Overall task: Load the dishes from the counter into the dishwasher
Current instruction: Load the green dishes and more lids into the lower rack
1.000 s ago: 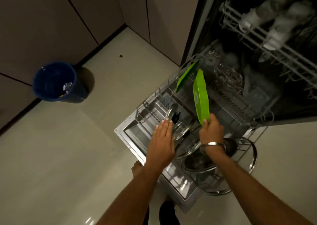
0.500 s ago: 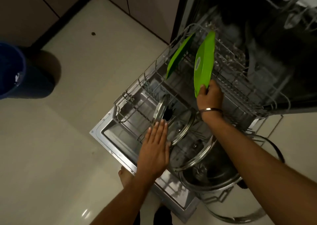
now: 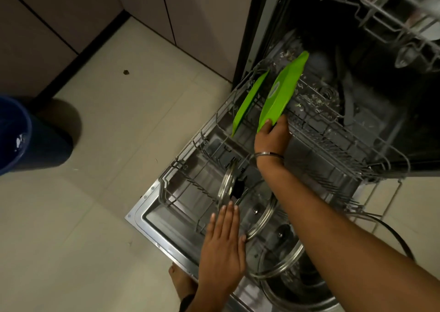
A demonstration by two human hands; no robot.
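My right hand (image 3: 271, 136) grips the lower edge of a green plate (image 3: 282, 92) and holds it on edge over the far part of the pulled-out lower rack (image 3: 188, 166). A second green plate (image 3: 248, 103) stands on edge in the rack just left of it. My left hand (image 3: 222, 247) hovers flat, fingers straight, over the rack's near part, beside glass lids (image 3: 257, 214) standing in the tines. A steel pot (image 3: 302, 288) lies in the rack's near right corner.
The dishwasher door (image 3: 147, 219) lies open over the tiled floor, with my bare foot (image 3: 183, 283) by its front edge. The upper rack (image 3: 385, 9) with dishes juts out at top right. A blue bucket (image 3: 26, 135) stands on the left by brown cabinet fronts.
My right hand has carried the green plate farther back over the rack, close beside the standing green plate. My left hand stays flat near the glass lids. The view has moved closer.
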